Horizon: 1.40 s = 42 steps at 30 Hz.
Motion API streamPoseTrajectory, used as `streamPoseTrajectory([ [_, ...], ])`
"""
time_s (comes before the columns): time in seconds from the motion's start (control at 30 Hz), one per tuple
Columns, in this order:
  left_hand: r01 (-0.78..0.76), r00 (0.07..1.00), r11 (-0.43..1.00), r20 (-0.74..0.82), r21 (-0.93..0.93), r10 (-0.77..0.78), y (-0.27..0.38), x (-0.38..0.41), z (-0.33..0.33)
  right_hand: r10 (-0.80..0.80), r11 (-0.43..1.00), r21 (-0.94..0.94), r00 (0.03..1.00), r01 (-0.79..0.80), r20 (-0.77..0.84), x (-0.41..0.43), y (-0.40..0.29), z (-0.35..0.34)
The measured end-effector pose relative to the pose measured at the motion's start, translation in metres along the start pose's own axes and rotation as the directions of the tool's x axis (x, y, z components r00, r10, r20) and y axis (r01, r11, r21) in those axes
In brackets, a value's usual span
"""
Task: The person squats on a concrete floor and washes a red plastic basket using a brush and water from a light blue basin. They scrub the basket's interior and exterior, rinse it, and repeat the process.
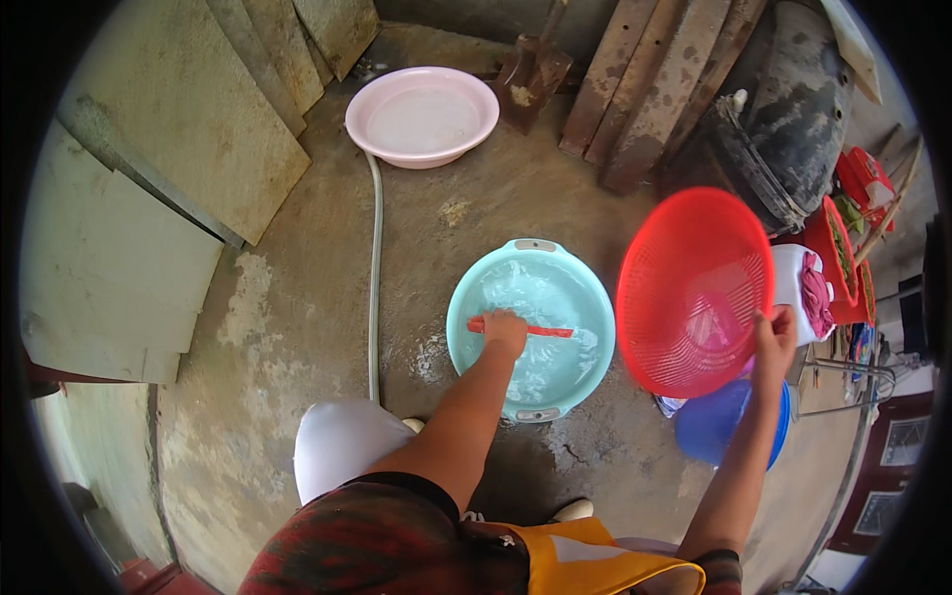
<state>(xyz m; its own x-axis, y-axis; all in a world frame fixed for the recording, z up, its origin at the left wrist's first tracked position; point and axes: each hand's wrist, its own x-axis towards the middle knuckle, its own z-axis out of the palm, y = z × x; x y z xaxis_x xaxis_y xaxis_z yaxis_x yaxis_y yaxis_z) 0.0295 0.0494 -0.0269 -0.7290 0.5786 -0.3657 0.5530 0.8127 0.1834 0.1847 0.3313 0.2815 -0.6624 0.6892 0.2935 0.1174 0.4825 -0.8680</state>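
A light-blue plastic basin holding water stands on the floor before me. My left hand grips a long, narrow red object over the water; what the object is I cannot tell. To the right, my right hand has hold of the rim of a red plastic colander, which is tilted up beside the basin with its inside towards me. The colander hangs partly over a blue bucket.
A pink basin with a hose by it stands farther off. Boards lean at the left; a shovel and planks at the back. A black container and a white jug stand at the right.
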Motion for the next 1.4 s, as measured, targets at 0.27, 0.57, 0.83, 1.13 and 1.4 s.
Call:
streamPoseTrajectory([
  [0.27, 0.098, 0.982, 0.91, 0.189, -0.403, -0.022, 0.003, 0.012, 0.0, 0.003, 0.985, -0.175, 0.998, 0.008, 0.064, -0.025, -0.081, 0.068],
  [0.57, 0.449, 0.893, 0.414, 0.399, -0.792, -0.208, -0.003, 0.01, -0.003, 0.074, 0.96, -0.28, 0.987, -0.031, 0.146, -0.072, -0.071, 0.126],
  [0.83, 0.521, 0.851, 0.413, 0.416, -0.747, -0.321, -0.007, 0.011, -0.03, 0.132, 0.966, -0.25, 0.959, -0.068, 0.249, -0.07, -0.074, 0.133],
  [1.13, 0.55, 0.833, 0.592, 0.441, -0.589, -0.335, -0.028, 0.0, -0.029, 0.072, 0.994, -0.101, 0.925, -0.036, 0.373, -0.059, -0.045, 0.145],
  [1.4, 0.621, 0.784, 0.592, 0.399, -0.514, -0.477, -0.01, -0.025, -0.022, -0.074, 0.993, 0.117, 0.848, 0.014, 0.525, -0.012, -0.018, 0.148],
])
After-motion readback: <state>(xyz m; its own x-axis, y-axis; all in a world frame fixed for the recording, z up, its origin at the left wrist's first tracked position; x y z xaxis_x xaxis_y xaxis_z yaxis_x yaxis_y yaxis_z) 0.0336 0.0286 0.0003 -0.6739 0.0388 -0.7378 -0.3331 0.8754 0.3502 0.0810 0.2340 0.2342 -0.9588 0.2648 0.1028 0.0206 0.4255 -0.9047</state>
